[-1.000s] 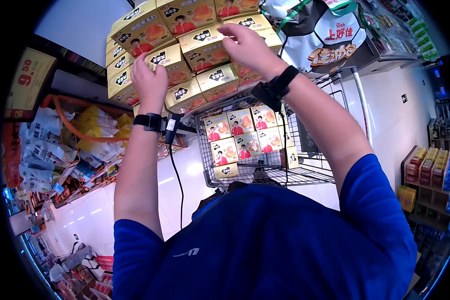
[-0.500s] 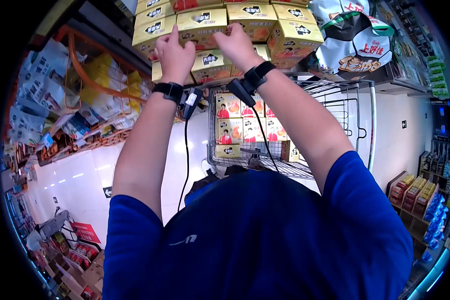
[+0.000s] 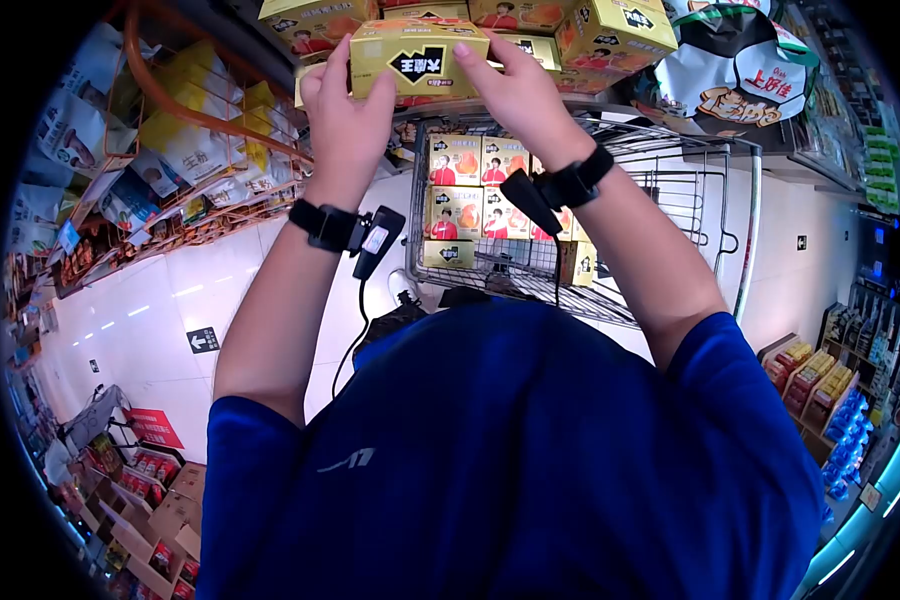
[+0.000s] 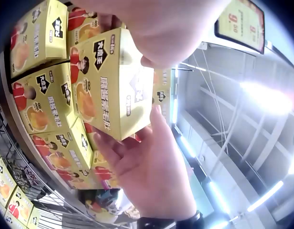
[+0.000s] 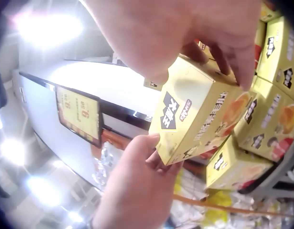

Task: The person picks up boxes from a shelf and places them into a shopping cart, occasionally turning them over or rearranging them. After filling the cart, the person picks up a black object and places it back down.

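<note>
A yellow snack box point(image 3: 417, 66) with a black diamond logo is held up between both hands at the front of the stack. My left hand point(image 3: 348, 132) grips its left end, thumb on the near face. On the right end, my right hand point(image 3: 532, 108) has its thumb at the near top corner. The left wrist view shows the same box point(image 4: 101, 81) tilted, one hand at each end. More matching boxes point(image 3: 615, 38) are stacked behind it. Others lie in the metal shopping cart point(image 3: 670, 215) below, printed faces up.
The cart stands between the person and the stack. Large snack bags point(image 3: 730, 75) sit to the right of the boxes. At left is an orange wire rack point(image 3: 195, 125) of bagged goods. A yellow price sign point(image 5: 80, 114) hangs near the stack. Tiled floor point(image 3: 260, 265) shows at lower left.
Both hands reached over the stack, then closed on the ends of one box. That box has come out toward the person, its logo face now facing the body. The head view has shifted.
</note>
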Demonstrator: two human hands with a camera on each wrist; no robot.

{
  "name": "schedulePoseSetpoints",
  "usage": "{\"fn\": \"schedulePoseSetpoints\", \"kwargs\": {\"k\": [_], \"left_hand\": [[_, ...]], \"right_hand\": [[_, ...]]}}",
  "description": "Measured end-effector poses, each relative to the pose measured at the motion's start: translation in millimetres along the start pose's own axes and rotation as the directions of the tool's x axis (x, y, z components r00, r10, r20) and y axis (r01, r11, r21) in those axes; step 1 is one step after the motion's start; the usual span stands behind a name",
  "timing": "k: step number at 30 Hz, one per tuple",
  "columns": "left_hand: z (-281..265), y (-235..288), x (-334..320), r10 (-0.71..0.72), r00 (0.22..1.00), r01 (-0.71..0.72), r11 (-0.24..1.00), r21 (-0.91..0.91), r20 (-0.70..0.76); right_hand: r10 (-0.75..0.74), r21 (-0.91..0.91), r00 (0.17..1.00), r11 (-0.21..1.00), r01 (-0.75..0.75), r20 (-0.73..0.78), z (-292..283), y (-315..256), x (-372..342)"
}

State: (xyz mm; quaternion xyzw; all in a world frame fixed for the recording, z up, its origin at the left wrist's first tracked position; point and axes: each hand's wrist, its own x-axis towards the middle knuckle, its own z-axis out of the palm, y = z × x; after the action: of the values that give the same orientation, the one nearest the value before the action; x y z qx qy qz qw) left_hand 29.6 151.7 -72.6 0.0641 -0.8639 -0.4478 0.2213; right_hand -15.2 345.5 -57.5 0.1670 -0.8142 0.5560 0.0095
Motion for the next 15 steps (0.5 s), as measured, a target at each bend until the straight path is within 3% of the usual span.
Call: {"fn": "schedulePoseSetpoints", "kwargs": {"k": [1,3,4,6,7,9,10,11,13,15], "left_hand": [[-4,6,-9,-0.004,1.0,0.004,1.0,0.005,0.017],[-15,25,-33,0.171,0.983,-0.158,0.973,-0.167,0.062],[-22,37,-47,0.145,0.976,-0.133,0.988,-0.083,0.162],[-16,38,-71,0.092,0.933,-0.06,0.993,-0.101,0.348],[-9,37,-82,0.033,0.889,0.015,0.995,-0.102,0.456],[18,14,-108,0.007,0.807,0.127,0.974,-0.186,0.59],[31,8,-118,-0.12,0.696,0.273,0.956,-0.107,0.708],[50,-11,-133,-0.117,0.626,0.342,0.93,-0.137,0.771],[75,-12,-150,-0.212,0.438,0.509,0.86,-0.046,0.874],[120,-64,-191,-0.173,0.397,0.463,0.886,-0.034,0.902]], "right_hand": [[0.119,0.001,0.99,0.993,-0.12,0.081,-10,-18,-16],[0.225,0.137,0.963,0.96,-0.246,0.15,-24,-22,-46],[0.294,0.136,0.939,0.938,-0.319,0.178,-32,-21,-60],[0.423,0.136,0.884,0.882,-0.452,0.198,-47,-10,-87],[0.553,0.062,0.815,0.82,-0.569,0.174,-54,7,-98],[0.735,0.204,0.63,0.596,-0.777,0.251,-65,32,-124],[0.775,0.153,0.577,0.557,-0.817,0.258,-68,48,-137],[0.814,0.1,0.517,0.51,-0.854,0.263,-69,68,-153],[0.817,0.161,0.488,0.461,-0.873,0.308,-60,135,-195],[0.831,0.124,0.434,0.418,-0.9,0.348,-56,181,-228]]}}
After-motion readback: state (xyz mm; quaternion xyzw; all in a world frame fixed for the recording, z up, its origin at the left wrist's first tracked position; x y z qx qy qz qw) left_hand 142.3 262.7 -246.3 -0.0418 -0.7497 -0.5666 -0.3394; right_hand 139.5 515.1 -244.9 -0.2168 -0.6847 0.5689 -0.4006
